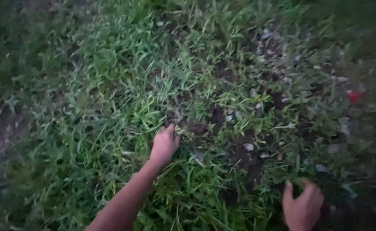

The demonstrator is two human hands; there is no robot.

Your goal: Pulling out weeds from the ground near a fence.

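1. Low on the ground, the left hand (164,145) reaches forward from a bare forearm into a thick patch of grass (123,85).
2. Its fingers (169,130) are curled together around a tuft of grass (180,128) at the edge of the green, where the blades meet bare soil.
3. Dark soil (243,156) shows in patches just right of that hand, scattered with small pale stones (248,146) and bits of dry litter.
4. At the lower right, the right hand (302,205) is blurred; its fingers (287,194) look bent around something dark green, perhaps grass, but I cannot tell whether they grip it.
5. Well apart from both hands, a small red object (355,96) lies near the right edge, too blurred to identify.
6. More pale stones cluster on the ground toward the upper right.
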